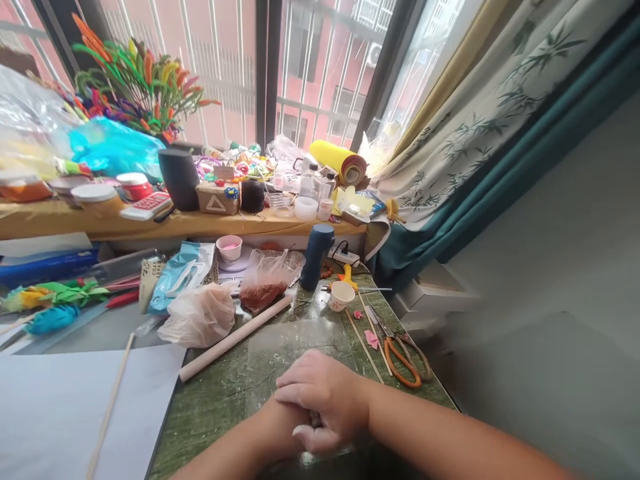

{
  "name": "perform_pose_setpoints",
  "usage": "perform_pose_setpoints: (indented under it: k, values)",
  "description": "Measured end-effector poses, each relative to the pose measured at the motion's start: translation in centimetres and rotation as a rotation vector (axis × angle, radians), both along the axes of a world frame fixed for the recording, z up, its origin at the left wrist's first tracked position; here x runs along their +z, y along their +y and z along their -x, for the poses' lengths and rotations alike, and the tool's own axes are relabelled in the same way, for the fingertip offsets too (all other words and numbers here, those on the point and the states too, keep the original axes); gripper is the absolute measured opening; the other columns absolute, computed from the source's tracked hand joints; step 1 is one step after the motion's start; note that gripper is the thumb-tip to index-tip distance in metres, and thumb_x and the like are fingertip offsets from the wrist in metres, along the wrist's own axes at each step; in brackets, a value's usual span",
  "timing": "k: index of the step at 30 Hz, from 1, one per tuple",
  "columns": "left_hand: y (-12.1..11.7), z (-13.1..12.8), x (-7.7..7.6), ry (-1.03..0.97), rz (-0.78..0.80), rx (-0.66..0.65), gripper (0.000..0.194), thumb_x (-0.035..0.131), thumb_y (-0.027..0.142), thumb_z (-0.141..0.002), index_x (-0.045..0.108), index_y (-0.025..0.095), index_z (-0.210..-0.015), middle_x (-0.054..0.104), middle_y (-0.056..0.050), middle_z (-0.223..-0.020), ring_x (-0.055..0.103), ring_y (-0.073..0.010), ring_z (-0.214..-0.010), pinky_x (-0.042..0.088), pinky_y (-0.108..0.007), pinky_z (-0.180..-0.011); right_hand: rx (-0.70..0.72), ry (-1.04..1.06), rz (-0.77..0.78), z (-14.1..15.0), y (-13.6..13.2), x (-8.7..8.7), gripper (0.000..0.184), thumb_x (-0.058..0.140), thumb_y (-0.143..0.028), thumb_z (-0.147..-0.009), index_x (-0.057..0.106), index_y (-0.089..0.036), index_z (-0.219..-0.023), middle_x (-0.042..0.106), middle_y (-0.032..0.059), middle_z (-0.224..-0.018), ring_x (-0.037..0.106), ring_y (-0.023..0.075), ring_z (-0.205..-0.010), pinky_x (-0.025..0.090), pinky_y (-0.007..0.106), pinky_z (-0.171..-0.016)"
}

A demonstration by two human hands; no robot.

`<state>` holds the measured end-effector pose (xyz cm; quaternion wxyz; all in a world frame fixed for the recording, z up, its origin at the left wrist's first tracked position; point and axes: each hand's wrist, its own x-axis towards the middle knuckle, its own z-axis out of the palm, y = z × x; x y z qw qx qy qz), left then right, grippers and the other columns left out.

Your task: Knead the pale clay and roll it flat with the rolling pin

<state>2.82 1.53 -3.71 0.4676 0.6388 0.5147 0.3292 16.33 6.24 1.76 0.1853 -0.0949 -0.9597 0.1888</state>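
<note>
Holds the right hand (325, 393) pressed over the left hand (289, 419), with fingers bent across the wrist and thumb tucked below. Hides most of the left hand this way; cannot tell its finger pose, nor anything pinched between the palms. Has the clear sheet (295, 337) closest, flat on the tabletop (215, 413) beneath and just beyond both hands, specked with pale crumbs.

Seems partway along, judging by the pink scraps (371, 340) and the scissors (390, 339) beyond and to the right of the right hand, with thin sticks (364, 347) lying loose on the near side. Shows no finished piece near either hand; cannot tell the amount done or left from this alone. Has the pale rod (235, 339) ahead and left of the hands, untouched.

Offers several containers farther ahead. Beyond the right hand, includes a paper cup (342, 297), upright, with contents too unclear to name. Straight ahead, adds a dark blue cylinder (317, 257), upright, with its inside out of view. Ahead and to the left, includes a clear bag (283, 267) of reddish-brown stuff, a crumpled whitish bag (200, 317) with unknown contents, and a small tub (229, 248) with something pink inside. On the windowsill (280, 228), farthest from the hands, has lidded jars (95, 199) at far left, one brownish and one red, and capped bottles (310, 180) nearly straight ahead
</note>
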Motion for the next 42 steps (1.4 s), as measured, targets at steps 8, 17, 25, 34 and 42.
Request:
perform_pose_setpoints:
  k: [8, 17, 25, 34, 42]
  values:
    - [0.4, 0.7, 3.3, 0.076, 0.005, -0.143, 0.072, 0.085, 0.033, -0.055, 0.068, 0.03, -0.125, 0.07, -0.004, -0.123, 0.063, -0.0394, -0.117, 0.049, -0.052, -0.106, -0.255, -0.085, 0.186, -0.9, 2.4, 2.3, 0.054, 0.056, -0.056, -0.094, 0.062, -0.015, -0.128, 0.071, 0.0146, -0.119, 0.064, 0.0288, -0.11, 0.048, 0.044, -0.098]
    - [1.0, 0.9, 3.7, 0.1, 0.0, -0.284, 0.087, 0.092, 0.034, -0.054, 0.06, 0.026, -0.134, 0.065, -0.01, -0.133, 0.06, -0.0352, -0.121, 0.045, -0.046, -0.11, -0.695, 0.311, 0.389, -3.8, 2.8, -5.1, 0.042, 0.034, -0.04, -0.107, 0.07, -0.019, -0.112, 0.073, 0.0108, -0.112, 0.065, 0.0232, -0.111, 0.049, 0.043, -0.104]
    - [0.2, 1.7, 4.3, 0.063, 0.026, -0.503, 0.086, 0.094, 0.032, -0.048, 0.065, 0.03, -0.129, 0.067, -0.005, -0.129, 0.063, -0.0321, -0.117, 0.049, -0.042, -0.106, -0.733, 0.267, 0.348, -4.0, 3.3, -5.5, 0.039, 0.036, -0.033, -0.107, 0.072, -0.019, -0.108, 0.075, 0.0093, -0.11, 0.066, 0.0211, -0.108, 0.05, 0.04, -0.101]
    - [2.6, 3.4, 2.2, -0.492, 0.15, 0.144, 0.078, 0.08, 0.053, -0.071, 0.058, 0.021, -0.139, 0.068, -0.012, -0.134, 0.064, -0.0331, -0.121, 0.051, -0.041, -0.104, -0.678, 0.089, 0.244, -3.7, 1.9, -5.5, 0.032, 0.053, -0.02, -0.096, 0.065, -0.018, -0.126, 0.066, 0.0125, -0.134, 0.055, 0.0267, -0.127, 0.04, 0.049, -0.111]
    - [2.6, 3.1, 3.0, -0.192, 0.021, 0.186, 0.066, 0.083, 0.044, -0.069, 0.065, 0.022, -0.129, 0.069, -0.009, -0.131, 0.065, -0.0324, -0.12, 0.049, -0.043, -0.106, -0.702, 0.004, 0.164, -4.2, -0.2, -5.6, 0.036, 0.047, -0.018, -0.099, 0.059, -0.016, -0.133, 0.058, 0.0154, -0.143, 0.048, 0.0287, -0.136, 0.037, 0.053, -0.113]
